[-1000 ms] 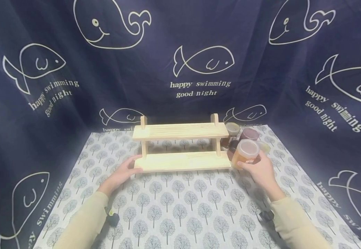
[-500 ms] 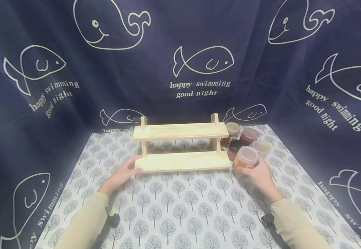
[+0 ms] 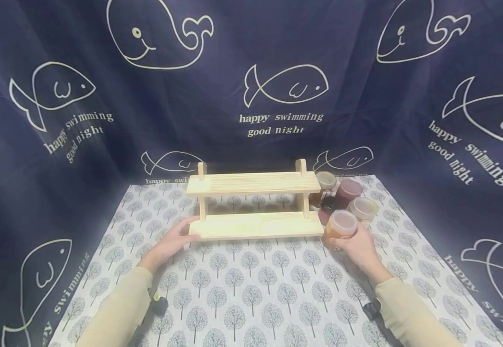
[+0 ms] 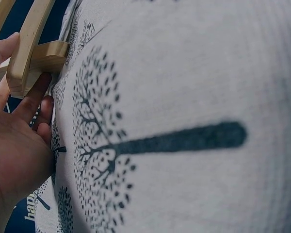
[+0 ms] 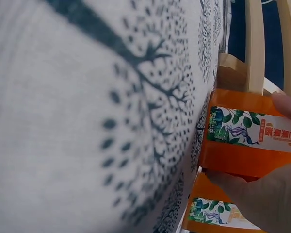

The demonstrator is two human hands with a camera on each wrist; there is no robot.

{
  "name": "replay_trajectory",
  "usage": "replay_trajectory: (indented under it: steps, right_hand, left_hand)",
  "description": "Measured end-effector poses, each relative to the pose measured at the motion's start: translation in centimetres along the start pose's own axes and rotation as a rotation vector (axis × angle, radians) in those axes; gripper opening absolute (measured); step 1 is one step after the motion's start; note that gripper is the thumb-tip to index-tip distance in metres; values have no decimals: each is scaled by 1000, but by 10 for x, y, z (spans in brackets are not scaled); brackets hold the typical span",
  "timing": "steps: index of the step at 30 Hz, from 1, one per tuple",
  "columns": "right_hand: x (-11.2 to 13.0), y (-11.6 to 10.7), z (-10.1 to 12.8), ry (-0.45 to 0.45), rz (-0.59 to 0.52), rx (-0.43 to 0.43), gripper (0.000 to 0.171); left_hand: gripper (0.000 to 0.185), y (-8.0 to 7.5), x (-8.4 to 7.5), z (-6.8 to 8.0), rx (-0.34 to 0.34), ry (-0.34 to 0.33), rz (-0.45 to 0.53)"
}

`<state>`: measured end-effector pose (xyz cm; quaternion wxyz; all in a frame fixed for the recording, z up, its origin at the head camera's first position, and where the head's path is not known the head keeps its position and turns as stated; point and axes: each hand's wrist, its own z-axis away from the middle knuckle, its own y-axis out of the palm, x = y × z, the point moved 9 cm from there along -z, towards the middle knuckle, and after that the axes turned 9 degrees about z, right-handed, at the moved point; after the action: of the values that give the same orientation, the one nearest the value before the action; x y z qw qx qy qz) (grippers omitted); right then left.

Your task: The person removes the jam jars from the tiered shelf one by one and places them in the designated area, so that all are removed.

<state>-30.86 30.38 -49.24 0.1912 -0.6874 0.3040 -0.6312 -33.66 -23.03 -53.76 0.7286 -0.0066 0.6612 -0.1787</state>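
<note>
While gripped by right hand (image 3: 357, 246), one orange jar (image 3: 340, 227) among five jars.

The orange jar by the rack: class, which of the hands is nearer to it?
Right. The right hand grips the orange jar; the left hand touches the wooden rack at its far end.

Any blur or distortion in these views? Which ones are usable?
Head view: sharp centre, even light, wide-angle bend at the edges; wooden rack and orange jar read clearly. Left wrist view: tablecloth fills the frame, its tree print smeared; left hand at the edge. Right wrist view: cloth blurred, jar label fairly sharp.
</note>
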Motion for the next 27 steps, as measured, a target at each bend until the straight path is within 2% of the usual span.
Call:
replay_trajectory:
  steps: [4, 13, 22, 27]
  right_hand:
    - [-1, -1, 1, -3, -13, 4, 85]
    - [0, 0, 2, -6, 31, 42, 81]
    - [-1, 1, 1, 17, 49, 83, 84]
    - [-2, 2, 4, 27, 54, 103, 87]
  left_hand:
    - [75, 0, -3, -1, -4, 4, -2]
    - [75, 0, -8, 1, 3, 19, -7]
    - [75, 1, -4, 3, -1, 16, -6]
    - [71, 3, -8, 5, -1, 16, 6]
